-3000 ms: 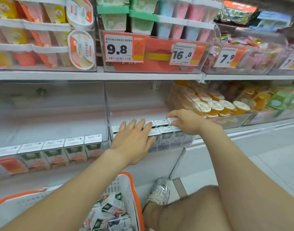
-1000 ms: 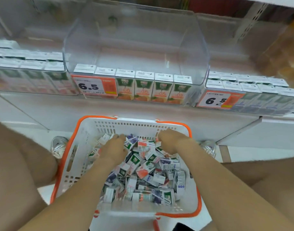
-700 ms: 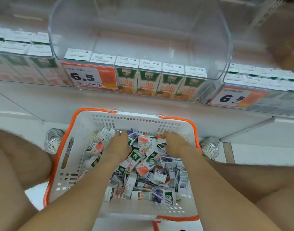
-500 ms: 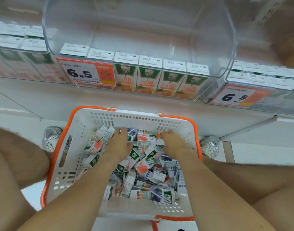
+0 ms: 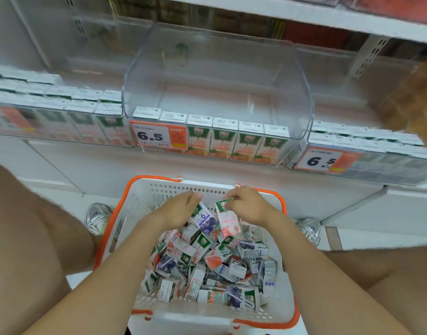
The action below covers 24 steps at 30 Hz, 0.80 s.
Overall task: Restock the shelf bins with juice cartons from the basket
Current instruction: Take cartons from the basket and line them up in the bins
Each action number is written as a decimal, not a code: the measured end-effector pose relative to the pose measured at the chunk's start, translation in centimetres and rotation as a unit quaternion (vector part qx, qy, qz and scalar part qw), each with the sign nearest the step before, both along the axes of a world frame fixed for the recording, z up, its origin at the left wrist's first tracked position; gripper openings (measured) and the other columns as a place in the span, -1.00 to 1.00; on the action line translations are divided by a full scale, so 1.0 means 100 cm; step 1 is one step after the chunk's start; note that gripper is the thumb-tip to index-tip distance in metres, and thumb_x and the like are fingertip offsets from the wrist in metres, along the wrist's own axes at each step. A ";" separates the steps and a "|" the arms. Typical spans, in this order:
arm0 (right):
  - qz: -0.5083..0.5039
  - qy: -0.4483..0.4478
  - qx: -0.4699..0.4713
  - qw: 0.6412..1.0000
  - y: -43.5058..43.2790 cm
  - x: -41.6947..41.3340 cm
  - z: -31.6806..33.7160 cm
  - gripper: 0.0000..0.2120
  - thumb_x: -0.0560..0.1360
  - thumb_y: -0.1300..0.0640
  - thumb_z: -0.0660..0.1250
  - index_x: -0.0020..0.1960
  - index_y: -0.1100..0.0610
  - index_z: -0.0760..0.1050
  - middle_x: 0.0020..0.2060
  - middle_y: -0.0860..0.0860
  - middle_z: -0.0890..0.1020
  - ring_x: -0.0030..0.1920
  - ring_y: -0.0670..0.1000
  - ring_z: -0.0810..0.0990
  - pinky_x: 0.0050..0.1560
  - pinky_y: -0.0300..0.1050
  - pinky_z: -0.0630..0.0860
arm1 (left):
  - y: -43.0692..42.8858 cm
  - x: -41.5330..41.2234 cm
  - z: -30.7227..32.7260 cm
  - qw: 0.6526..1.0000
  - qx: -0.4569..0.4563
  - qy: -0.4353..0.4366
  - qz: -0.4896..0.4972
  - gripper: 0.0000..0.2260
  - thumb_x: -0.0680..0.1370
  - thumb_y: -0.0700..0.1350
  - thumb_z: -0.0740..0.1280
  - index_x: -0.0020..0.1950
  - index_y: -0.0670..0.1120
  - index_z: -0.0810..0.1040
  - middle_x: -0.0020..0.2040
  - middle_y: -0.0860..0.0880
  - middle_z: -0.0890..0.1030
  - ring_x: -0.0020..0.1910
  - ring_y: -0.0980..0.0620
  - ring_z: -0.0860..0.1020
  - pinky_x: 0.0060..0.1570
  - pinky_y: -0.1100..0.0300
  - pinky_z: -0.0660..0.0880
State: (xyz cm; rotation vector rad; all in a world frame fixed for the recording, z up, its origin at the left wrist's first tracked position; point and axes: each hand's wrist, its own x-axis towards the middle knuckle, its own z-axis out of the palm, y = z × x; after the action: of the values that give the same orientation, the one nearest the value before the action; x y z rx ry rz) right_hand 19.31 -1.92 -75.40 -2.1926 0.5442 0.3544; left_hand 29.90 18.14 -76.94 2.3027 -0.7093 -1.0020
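A white basket with an orange rim [image 5: 144, 197] sits on the floor between my knees, holding several loose juice cartons [image 5: 207, 267]. My left hand [image 5: 177, 210] grips a purple grape carton [image 5: 205, 220] just above the pile. My right hand [image 5: 246, 206] grips a pink carton [image 5: 228, 217] beside it. Straight ahead, the clear middle shelf bin [image 5: 301, 100] holds one front row of orange juice cartons [image 5: 234, 141], with bare space behind them.
Bins full of cartons stand to the left [image 5: 62, 112] and right [image 5: 376, 146] of the middle bin. Price tags reading 6.5 [image 5: 156, 136] hang on the bin fronts. My shoes [image 5: 97, 217] flank the basket, and my knees rise at both sides.
Both hands were digging in the basket's pile; now each has lifted a carton a little above it. The view has tilted up slightly toward the shelf.
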 end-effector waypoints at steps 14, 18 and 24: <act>-0.081 -0.292 -0.032 0.952 0.095 0.017 0.149 -0.85 0.46 -0.02 0.32 -0.07 -0.13 0.66 -0.43 -0.13 0.61 -0.35 -0.03 0.63 -0.25 -0.19 0.47 | 0.055 0.048 0.168 0.977 0.069 -0.169 -0.106 -0.52 0.71 0.27 0.07 0.16 -0.12 0.51 -0.11 -0.21 0.68 -0.37 -0.01 0.71 -0.39 0.17 0.55; -0.086 -0.384 -0.054 0.918 0.118 0.037 0.179 -0.81 0.54 0.12 0.42 0.14 -0.02 0.67 -0.46 -0.07 0.54 -0.46 -0.16 0.51 -0.31 -0.33 0.40 | 0.090 0.078 0.214 0.967 0.026 -0.251 -0.036 -0.58 0.68 0.26 0.21 -0.04 -0.09 0.50 -0.18 -0.10 0.64 -0.30 -0.10 0.68 -0.22 0.06 0.54; -0.032 -0.492 -0.070 0.867 0.160 0.097 0.209 -0.54 0.52 0.18 0.41 0.42 0.09 0.54 0.08 -0.05 0.64 0.03 -0.13 0.62 0.09 -0.19 0.58 | 0.140 0.116 0.247 0.921 -0.124 -0.362 0.067 -0.66 0.73 0.10 0.14 -0.20 0.01 0.42 -0.28 0.05 0.50 -0.22 -0.01 0.48 -0.24 0.11 0.36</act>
State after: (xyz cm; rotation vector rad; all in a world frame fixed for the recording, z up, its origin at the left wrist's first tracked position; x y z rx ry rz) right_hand 29.00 14.11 -54.54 -2.1366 0.0539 -0.8456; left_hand 41.54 32.14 -52.24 2.4251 -0.8737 0.0457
